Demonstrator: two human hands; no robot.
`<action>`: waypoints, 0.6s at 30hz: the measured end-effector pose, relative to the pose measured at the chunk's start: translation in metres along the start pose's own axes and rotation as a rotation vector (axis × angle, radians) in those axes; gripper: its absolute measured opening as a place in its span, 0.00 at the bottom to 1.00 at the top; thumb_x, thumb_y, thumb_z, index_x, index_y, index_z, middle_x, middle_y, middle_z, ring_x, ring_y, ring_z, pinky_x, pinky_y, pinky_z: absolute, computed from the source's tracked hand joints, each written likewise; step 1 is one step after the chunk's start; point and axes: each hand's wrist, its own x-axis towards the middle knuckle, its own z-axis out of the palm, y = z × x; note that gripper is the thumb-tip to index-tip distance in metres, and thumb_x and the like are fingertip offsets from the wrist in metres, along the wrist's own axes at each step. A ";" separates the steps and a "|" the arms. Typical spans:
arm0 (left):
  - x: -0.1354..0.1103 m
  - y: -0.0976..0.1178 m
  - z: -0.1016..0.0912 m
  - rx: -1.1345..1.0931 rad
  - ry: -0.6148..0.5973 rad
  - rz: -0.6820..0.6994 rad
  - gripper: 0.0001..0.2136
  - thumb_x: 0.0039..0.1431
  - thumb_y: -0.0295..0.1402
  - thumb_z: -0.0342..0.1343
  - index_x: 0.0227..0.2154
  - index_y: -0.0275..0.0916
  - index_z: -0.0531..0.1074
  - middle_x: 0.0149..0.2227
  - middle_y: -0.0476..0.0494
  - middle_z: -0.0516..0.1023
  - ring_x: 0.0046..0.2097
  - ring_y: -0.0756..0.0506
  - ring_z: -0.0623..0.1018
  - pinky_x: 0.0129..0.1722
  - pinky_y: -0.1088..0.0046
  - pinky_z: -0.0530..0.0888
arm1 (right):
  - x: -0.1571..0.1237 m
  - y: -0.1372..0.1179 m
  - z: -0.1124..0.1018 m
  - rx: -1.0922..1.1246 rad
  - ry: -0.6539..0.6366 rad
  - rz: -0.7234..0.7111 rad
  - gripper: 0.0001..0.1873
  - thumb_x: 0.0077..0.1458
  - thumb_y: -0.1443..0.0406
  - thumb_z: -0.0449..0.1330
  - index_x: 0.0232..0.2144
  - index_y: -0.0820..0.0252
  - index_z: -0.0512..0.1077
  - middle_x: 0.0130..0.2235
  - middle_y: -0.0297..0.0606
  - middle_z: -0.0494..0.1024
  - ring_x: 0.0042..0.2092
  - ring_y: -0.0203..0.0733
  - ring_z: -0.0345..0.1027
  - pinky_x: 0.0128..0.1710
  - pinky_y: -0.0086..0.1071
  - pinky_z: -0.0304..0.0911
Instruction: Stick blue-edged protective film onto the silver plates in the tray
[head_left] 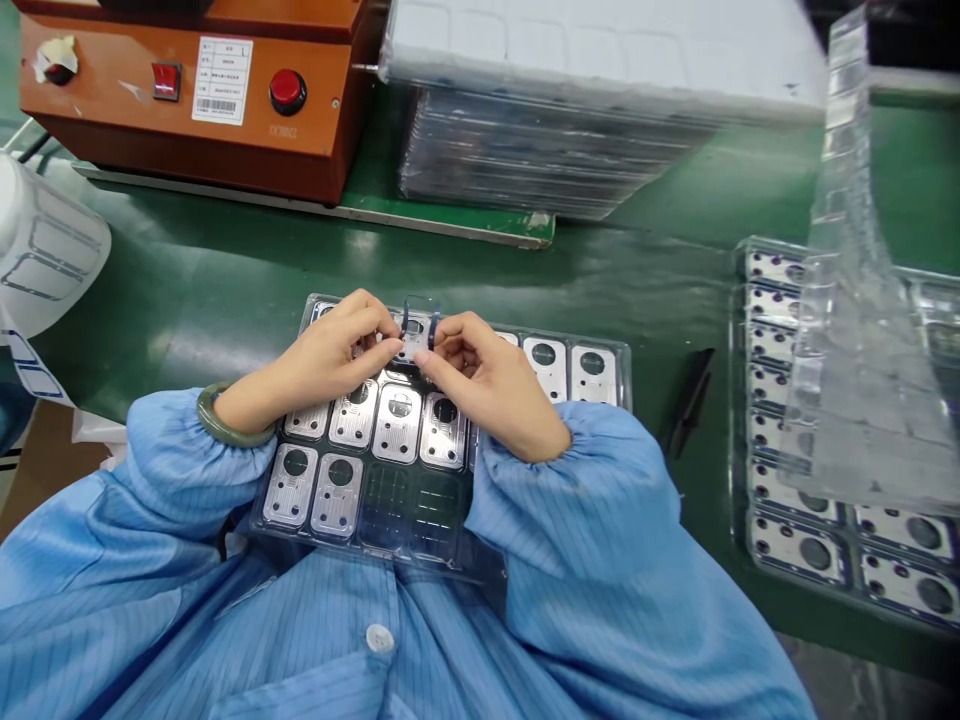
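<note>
Pinching a thin dark-edged part [417, 318] between the fingertips of the left hand [315, 362] and right hand [487, 385], just above the top row of a clear tray [627, 375] of metal plates [400, 423]. Looking light and bendable, likely needing a gentle hold by its edges.
</note>
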 end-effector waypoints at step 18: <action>-0.001 0.011 0.000 -0.226 0.268 -0.006 0.12 0.61 0.32 0.50 0.47 0.36 0.66 0.45 0.40 0.72 0.38 0.53 0.74 0.38 0.74 0.74 | -0.005 0.002 0.009 0.252 0.331 -0.109 0.09 0.54 0.61 0.60 0.35 0.59 0.66 0.32 0.32 0.71 0.30 0.29 0.64 0.31 0.26 0.63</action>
